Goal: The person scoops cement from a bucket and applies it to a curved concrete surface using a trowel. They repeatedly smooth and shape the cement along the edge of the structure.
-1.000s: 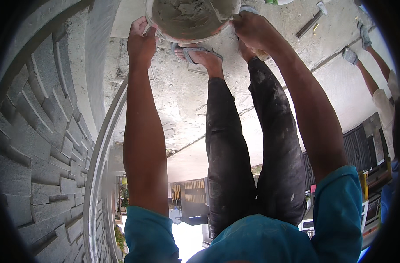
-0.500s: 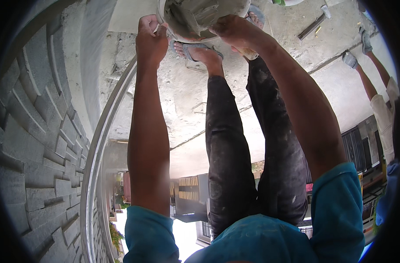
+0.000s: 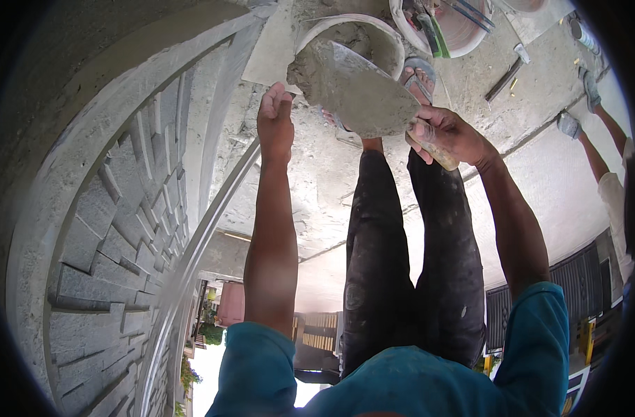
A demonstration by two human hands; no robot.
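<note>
My right hand (image 3: 443, 135) is shut on the worn handle of a trowel (image 3: 366, 104), its broad blade heaped with wet grey mortar. Behind the blade, a round tub (image 3: 342, 21) holding grey mortar sits on the ground, partly hidden. My left hand (image 3: 276, 118) is held up left of the blade with its fingers curled; whether anything is in them is hidden. A pale flat sheet (image 3: 269, 55) lies just past that hand. My sandalled feet (image 3: 422, 80) stand beside the tub.
A stone-clad wall (image 3: 109, 278) curves along my left beside a long metal bar (image 3: 178, 285). At the top right are a second tub (image 3: 463, 45) with tools, a hammer (image 3: 502, 80) and a can (image 3: 585, 35). Another person's legs (image 3: 592, 153) are at the right.
The trowel with mortar has risen out of the tub in my right hand, which moved down and right. My left hand let go of the tub's rim and moved right and lower.
</note>
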